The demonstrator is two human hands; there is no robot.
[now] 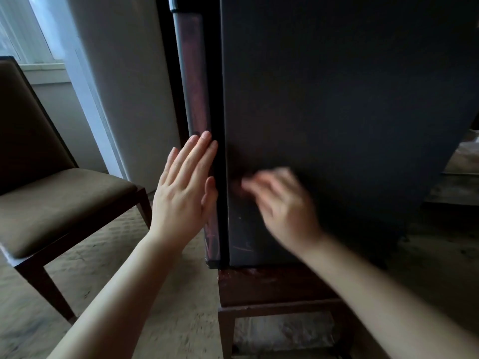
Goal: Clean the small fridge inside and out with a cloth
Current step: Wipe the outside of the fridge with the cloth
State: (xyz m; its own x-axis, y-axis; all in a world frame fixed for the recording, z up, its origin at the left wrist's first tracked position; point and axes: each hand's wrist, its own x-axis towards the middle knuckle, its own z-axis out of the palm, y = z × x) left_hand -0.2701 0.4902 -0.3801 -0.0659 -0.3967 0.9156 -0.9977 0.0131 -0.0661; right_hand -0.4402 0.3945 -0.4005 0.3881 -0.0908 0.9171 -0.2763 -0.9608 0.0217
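Note:
The small black fridge (337, 99) fills the upper right of the head view, seen from its side, standing on a dark wooden stand (272, 288). Its door edge (197, 86) runs down the left side. My left hand (185, 187) lies flat with straight fingers against that door edge near the bottom. My right hand (282, 206) is blurred by motion against the fridge's side panel, low and close to the front corner. No cloth shows in either hand.
A brown upholstered chair (51, 198) with dark wooden legs stands at the left. Behind it are a window (28, 29) and a white curtain (124, 86). Patterned carpet (124, 255) covers the floor.

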